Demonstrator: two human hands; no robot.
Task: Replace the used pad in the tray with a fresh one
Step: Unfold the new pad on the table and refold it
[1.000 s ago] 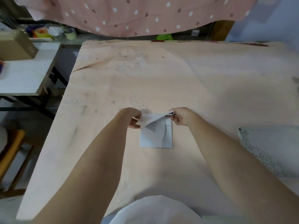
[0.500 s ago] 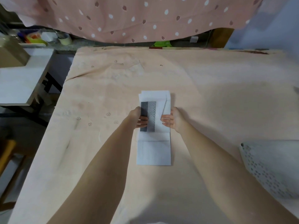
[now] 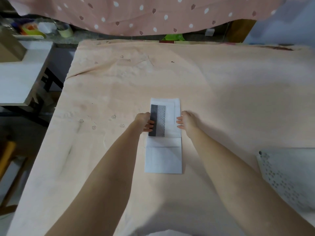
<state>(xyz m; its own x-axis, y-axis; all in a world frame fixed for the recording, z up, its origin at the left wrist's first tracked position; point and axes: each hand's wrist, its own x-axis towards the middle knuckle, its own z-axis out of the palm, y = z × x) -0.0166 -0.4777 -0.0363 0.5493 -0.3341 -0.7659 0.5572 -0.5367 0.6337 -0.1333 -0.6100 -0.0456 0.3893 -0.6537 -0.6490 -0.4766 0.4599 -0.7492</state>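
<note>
A white folded pad (image 3: pixel 163 150) lies flat near the middle of the worktop (image 3: pixel 221 92), which is covered with a peach cloth. The pad is partly unfolded into a long strip running from near to far. Its far section carries a dark grey band and a lighter grey quilted band along its left side; the near section is plain white with a crease across it.

The left hand (image 3: pixel 144 121) rests at the left edge of the far section, its fingertips (image 3: pixel 150 124) lying on the dark band, fingers fairly straight and holding nothing. The right hand (image 3: pixel 185 121) rests at the right edge of the same section, fingers extended and touching the white surface, gripping nothing. The two hands face each other across the pad's width.

A pale grey perforated tray (image 3: pixel 288 174) sits at the right edge of the view, well apart from the pad; only part of it shows.

A pink spotted fabric (image 3: pixel 153 14) hangs across the far side. To the left stands a white side table (image 3: pixel 18 79), with rolls of tape (image 3: pixel 65 30) and clutter on a ledge behind it.
</note>
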